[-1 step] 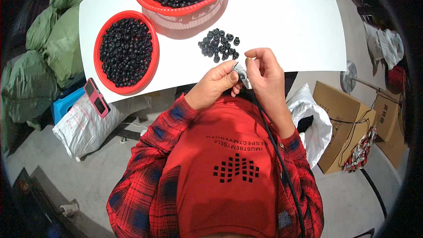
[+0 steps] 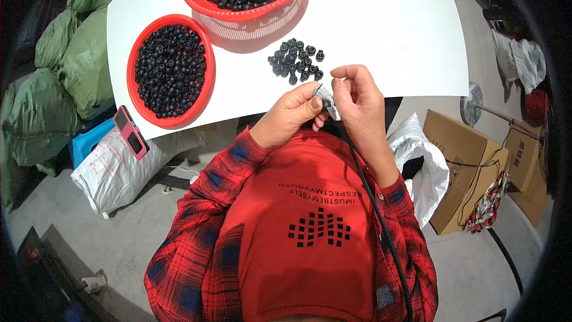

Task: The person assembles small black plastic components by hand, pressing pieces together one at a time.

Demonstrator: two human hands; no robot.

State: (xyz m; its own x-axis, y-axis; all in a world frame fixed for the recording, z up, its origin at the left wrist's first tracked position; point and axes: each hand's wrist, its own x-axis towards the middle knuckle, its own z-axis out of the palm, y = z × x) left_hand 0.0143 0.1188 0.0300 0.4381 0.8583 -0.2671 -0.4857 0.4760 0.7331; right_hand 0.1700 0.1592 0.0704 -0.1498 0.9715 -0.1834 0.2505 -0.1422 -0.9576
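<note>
My left hand is closed, thumb and fingers pinching a small silver-grey piece with a dark round part showing by the thumb. Right beside it my right hand has its fingers curled, thumb and forefinger close together; whatever they hold is too small to make out. Both hands are at the table's near edge, in front of my red shirt. Just beyond them lies a loose group of small black round pieces with holes. More such pieces fill a red oval basket to the left and a larger red basket behind.
The white table has a curved outline. A pink phone stands at its left edge. Green sacks are heaped at far left; a white sack and cardboard box stand right. A black cord runs down my front.
</note>
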